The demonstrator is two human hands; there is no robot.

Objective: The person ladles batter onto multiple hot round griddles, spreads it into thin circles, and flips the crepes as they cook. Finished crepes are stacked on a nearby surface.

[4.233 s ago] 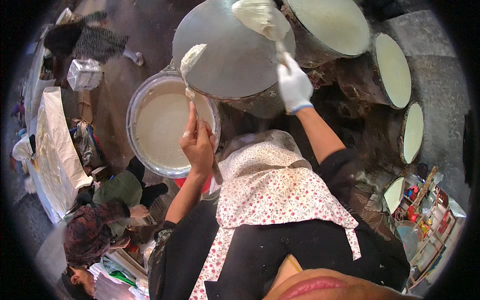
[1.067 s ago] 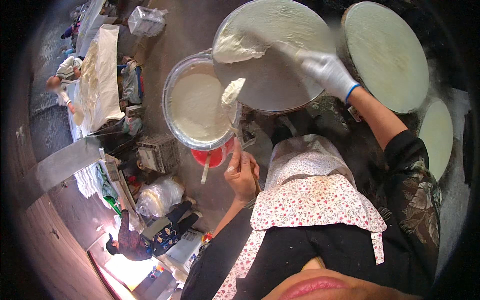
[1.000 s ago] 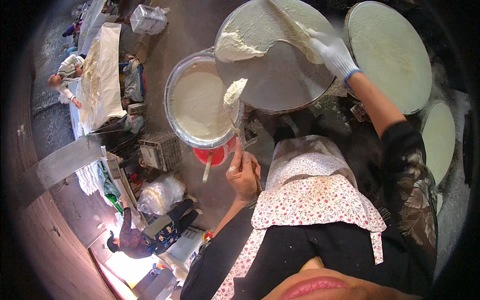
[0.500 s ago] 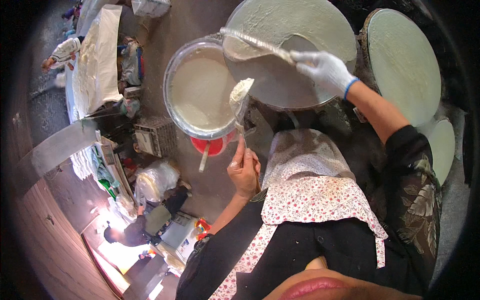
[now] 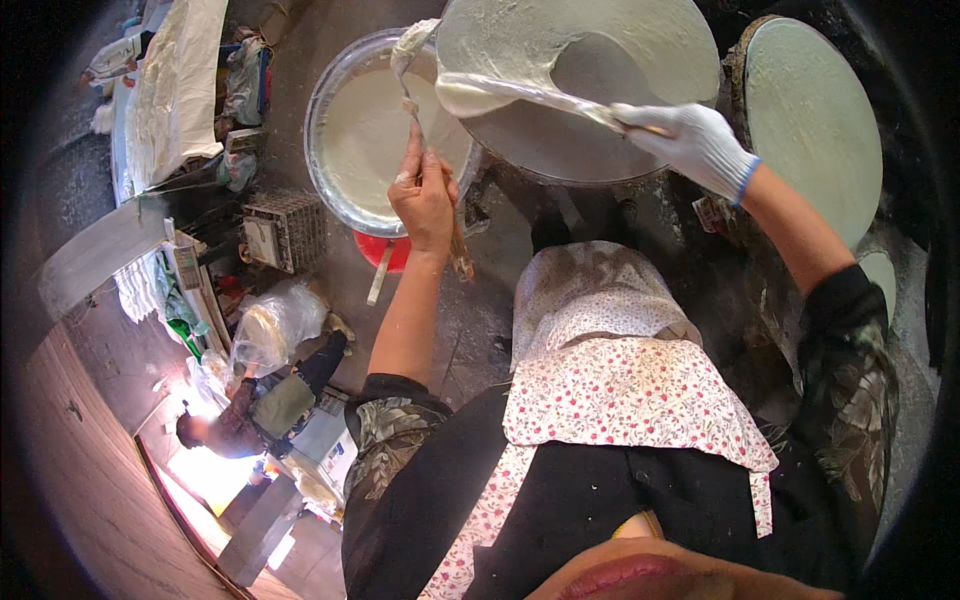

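My bare left hand grips a long-handled paddle whose batter-coated head is raised at the upper left edge of the round griddle, above a tub of pale batter. My right hand, in a white knitted glove, is closed on the handle of a long flat scraper, lying across the griddle. A ring of pale batter covers much of the griddle around a bare grey centre, with more bare metal along its near side. A red container with a stick sits beneath the tub.
Two more pale-coated rounds stand at the right. At left are a cloth-covered table, wire crate and bagged bundle. A co-worker is at the lower left, another person at the far upper left.
My left hand has moved up and left, lifting the paddle from beside the tub. The scraper has swept lower across the griddle, and the batter now covers more of its left side.
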